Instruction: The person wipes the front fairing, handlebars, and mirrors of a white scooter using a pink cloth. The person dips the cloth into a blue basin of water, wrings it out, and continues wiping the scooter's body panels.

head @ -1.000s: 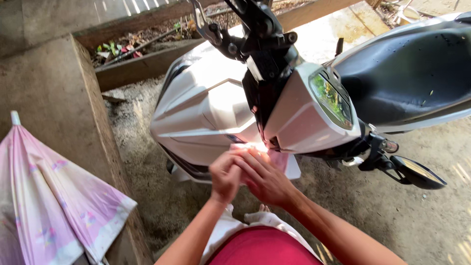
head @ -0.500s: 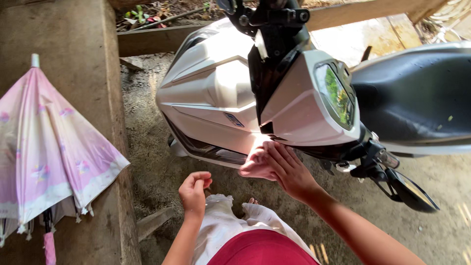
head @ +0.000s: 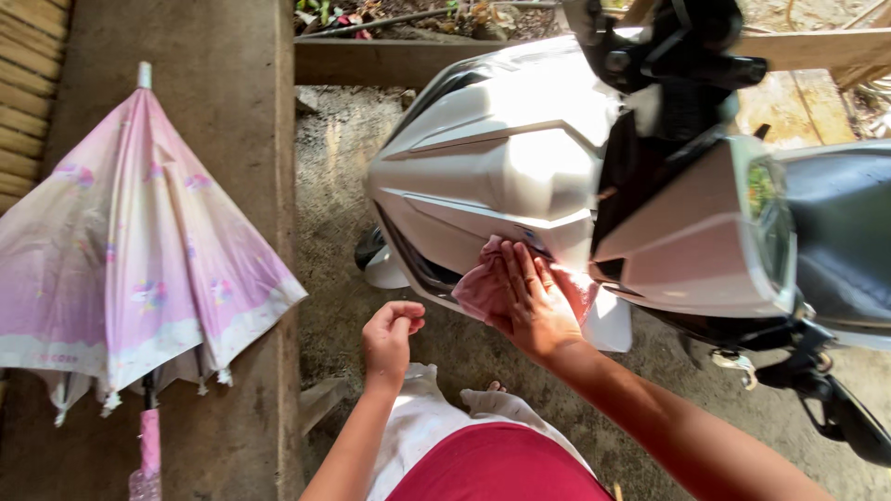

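A white scooter (head: 520, 167) stands in front of me, its front panel facing my way, with black handlebars (head: 677, 56) above. My right hand (head: 534, 306) lies flat on a pink cloth (head: 483, 288) and presses it against the lower edge of the white panel. My left hand (head: 390, 339) hangs free below the panel, fingers curled into a loose fist, holding nothing. It is a short way left of the cloth and apart from the scooter.
A half-open pink umbrella (head: 130, 250) lies on a concrete ledge (head: 232, 111) to the left. A wooden beam (head: 390, 60) crosses behind the scooter. The dark seat (head: 835, 232) and a mirror (head: 849, 422) extend to the right. Dirt floor lies below.
My left hand has dropped away from the cloth and closed into a fist. My right hand stays on the cloth at the panel. The view has shifted right and closer.
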